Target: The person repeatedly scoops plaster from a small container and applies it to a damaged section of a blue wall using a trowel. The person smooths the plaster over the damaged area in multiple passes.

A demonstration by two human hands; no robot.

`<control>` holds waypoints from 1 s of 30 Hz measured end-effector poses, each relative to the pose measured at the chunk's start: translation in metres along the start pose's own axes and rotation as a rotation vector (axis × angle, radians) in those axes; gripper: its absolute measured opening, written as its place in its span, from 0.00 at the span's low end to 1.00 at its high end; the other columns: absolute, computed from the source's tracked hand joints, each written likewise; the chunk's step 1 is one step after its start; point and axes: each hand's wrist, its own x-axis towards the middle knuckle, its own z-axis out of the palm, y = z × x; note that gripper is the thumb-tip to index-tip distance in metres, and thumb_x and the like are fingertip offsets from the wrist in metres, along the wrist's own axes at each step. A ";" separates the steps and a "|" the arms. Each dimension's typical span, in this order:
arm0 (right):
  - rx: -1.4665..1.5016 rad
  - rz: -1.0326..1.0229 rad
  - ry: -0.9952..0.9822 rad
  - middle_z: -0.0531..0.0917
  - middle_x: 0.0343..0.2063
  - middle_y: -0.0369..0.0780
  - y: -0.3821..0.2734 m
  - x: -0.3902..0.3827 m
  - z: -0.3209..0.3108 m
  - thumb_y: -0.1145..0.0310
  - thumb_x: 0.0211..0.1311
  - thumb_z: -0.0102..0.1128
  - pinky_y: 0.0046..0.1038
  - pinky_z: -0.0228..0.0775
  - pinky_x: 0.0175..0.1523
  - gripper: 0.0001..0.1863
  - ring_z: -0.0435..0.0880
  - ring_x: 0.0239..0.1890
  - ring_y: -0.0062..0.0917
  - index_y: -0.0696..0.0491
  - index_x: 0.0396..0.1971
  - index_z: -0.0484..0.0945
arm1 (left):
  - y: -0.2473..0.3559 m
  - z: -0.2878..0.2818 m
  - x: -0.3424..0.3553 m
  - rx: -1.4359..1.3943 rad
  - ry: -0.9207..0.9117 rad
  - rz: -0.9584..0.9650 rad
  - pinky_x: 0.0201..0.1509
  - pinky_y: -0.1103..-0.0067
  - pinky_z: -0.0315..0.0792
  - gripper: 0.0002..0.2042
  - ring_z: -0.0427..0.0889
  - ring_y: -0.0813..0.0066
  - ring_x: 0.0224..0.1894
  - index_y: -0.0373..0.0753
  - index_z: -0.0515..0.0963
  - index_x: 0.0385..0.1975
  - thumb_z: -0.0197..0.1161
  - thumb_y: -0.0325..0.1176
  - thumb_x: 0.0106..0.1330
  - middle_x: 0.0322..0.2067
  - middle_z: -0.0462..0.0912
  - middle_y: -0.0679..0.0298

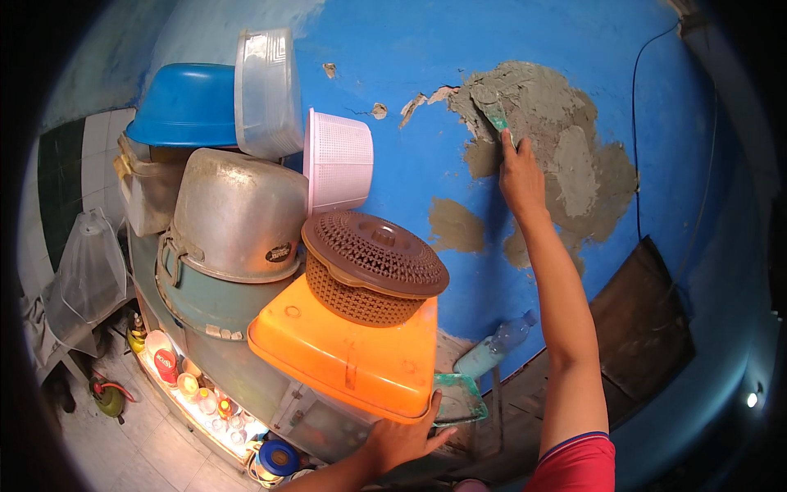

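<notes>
My right hand (522,174) is raised to the blue wall (393,49), closed round the handle of a putty knife (498,117) with green on it. The blade meets a rough patch of grey mortar (537,90) with an uneven edge. Lower down, my left hand (402,441) has its fingers apart at the near corner of an orange plastic tub (344,361), which lies upside down. Its fingertips are beside a green translucent tray (463,399); whether they touch the tray I cannot tell. A brown lidded basket (369,254) sits on the orange tub.
Stacked on the left are a metal pot (234,205), a blue basin (184,107), a clear container (269,94) and a pink basket (340,160). A plastic bottle (496,344) leans by the wall. A dark board (643,328) stands right; a black cable (635,139) hangs above it.
</notes>
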 end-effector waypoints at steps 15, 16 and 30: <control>0.034 -0.020 0.037 0.75 0.47 0.46 0.011 -0.038 -0.034 0.73 0.69 0.57 0.45 0.82 0.43 0.30 0.84 0.45 0.46 0.44 0.71 0.73 | 0.002 0.009 -0.003 -0.034 -0.155 -0.096 0.66 0.55 0.75 0.43 0.78 0.42 0.65 0.33 0.73 0.70 0.65 0.66 0.66 0.62 0.78 0.39; 0.039 0.010 0.007 0.75 0.47 0.46 0.013 -0.053 -0.046 0.73 0.69 0.58 0.46 0.81 0.43 0.29 0.84 0.45 0.46 0.44 0.71 0.74 | 0.001 0.011 -0.001 -0.048 -0.167 -0.110 0.69 0.54 0.72 0.45 0.76 0.41 0.68 0.32 0.71 0.71 0.66 0.66 0.66 0.64 0.76 0.38; 0.824 0.593 -0.547 0.79 0.32 0.41 -0.031 -0.327 -0.271 0.73 0.64 0.69 0.30 0.70 0.40 0.16 0.78 0.32 0.27 0.58 0.51 0.87 | 0.010 0.006 0.011 -0.004 -0.323 -0.247 0.76 0.57 0.65 0.62 0.66 0.35 0.74 0.25 0.48 0.79 0.75 0.64 0.59 0.73 0.63 0.32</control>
